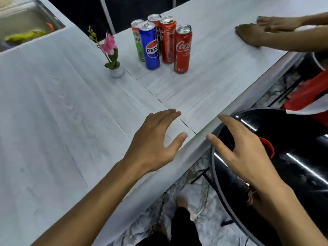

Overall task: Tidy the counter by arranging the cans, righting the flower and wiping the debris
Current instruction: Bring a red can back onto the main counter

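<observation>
My left hand [156, 141] is spread loose and holds nothing, over the counter [53, 121] edge. My right hand [245, 153] hangs just as open, just off it. The cans [159, 43] stand bunched upright well beyond my fingers, the flower [111, 45] upright just left of them. They look tall, slick and tippy: I'd grasp each round its middle, the flower by its pot [117, 72].

I count five cans [167, 41] near the counter's [62, 121] far edge: three red, one blue, one green. One flower [109, 44], one pot [117, 72]. Four hands: my left hand [154, 139], my right hand [243, 150], and the other person's hands [253, 34].
</observation>
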`<state>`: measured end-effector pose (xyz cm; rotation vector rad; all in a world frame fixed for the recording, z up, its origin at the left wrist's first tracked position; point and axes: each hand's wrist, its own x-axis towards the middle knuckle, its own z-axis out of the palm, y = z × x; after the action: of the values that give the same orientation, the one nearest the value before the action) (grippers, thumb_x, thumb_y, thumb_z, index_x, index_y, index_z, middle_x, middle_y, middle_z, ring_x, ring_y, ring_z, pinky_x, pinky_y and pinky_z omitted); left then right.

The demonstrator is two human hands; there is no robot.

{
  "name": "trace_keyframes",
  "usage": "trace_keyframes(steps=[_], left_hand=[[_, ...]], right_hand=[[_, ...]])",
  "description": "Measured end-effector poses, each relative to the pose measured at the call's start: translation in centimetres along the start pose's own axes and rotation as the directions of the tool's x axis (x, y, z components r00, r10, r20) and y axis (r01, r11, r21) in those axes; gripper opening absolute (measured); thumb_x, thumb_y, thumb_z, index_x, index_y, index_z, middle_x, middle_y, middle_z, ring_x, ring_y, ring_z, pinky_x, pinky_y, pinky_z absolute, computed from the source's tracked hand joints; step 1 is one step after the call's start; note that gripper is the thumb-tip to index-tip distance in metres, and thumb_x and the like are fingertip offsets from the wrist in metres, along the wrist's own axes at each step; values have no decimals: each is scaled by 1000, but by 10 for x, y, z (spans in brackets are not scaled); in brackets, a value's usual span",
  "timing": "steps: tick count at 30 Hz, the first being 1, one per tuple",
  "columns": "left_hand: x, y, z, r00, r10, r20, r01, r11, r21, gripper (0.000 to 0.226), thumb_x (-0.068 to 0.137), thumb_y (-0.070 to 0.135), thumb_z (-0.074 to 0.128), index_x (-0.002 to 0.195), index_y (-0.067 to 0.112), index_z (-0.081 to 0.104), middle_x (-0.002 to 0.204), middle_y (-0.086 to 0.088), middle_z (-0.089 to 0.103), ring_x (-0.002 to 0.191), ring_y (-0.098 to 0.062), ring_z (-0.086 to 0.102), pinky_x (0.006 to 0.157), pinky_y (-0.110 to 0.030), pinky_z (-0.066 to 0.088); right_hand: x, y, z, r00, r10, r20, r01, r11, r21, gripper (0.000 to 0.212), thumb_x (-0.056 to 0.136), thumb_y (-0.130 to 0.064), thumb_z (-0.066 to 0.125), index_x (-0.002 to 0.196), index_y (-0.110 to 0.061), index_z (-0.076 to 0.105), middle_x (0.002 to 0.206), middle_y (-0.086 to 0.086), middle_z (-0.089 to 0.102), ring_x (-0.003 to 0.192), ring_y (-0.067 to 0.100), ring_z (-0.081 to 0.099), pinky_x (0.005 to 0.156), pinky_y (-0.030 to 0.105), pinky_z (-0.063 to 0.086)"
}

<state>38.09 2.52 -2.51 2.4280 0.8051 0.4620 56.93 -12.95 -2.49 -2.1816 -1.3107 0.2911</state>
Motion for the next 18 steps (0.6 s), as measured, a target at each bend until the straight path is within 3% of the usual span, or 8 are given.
trace_keyframes(steps=[5, 9, 14, 18], left_hand=[[14, -28, -21, 998, -53, -37, 53, 998, 16, 63, 96, 61, 54, 153, 38, 40, 161, 22, 36, 148, 5, 26, 124, -28, 21], [33, -41, -29, 995, -77, -60, 81, 994, 71, 66, 96, 62, 54, 155, 37, 38, 164, 19, 32, 151, 4, 23, 127, -32, 15], [61, -55, -29, 991, -106, -80, 115, 987, 114, 70, 95, 68, 50, 156, 38, 34, 165, 21, 27, 151, 7, 16, 125, -25, 6], [79, -63, -27, 990, -118, -78, 126, 986, 107, 71, 95, 68, 50, 156, 37, 35, 166, 19, 28, 153, 3, 18, 128, -34, 12]], right_hand=[[50, -12, 4, 998, -64, 10, 64, 997, 32, 77, 94, -64, 55, 156, -22, 38, 161, -5, 40, 146, 11, 35, 105, 12, 21], [92, -19, 4, 997, -80, 12, 79, 995, 65, 82, 91, -66, 57, 158, -23, 35, 162, -6, 38, 147, 10, 35, 110, 20, 24], [140, -21, 7, 995, -101, 9, 100, 992, 82, 85, 90, -65, 62, 158, -22, 35, 161, -2, 40, 145, 13, 37, 110, 23, 26], [175, -17, 13, 996, -88, 16, 86, 991, 103, 90, 87, -68, 61, 159, -22, 33, 161, -2, 39, 146, 15, 38, 112, 25, 28]])
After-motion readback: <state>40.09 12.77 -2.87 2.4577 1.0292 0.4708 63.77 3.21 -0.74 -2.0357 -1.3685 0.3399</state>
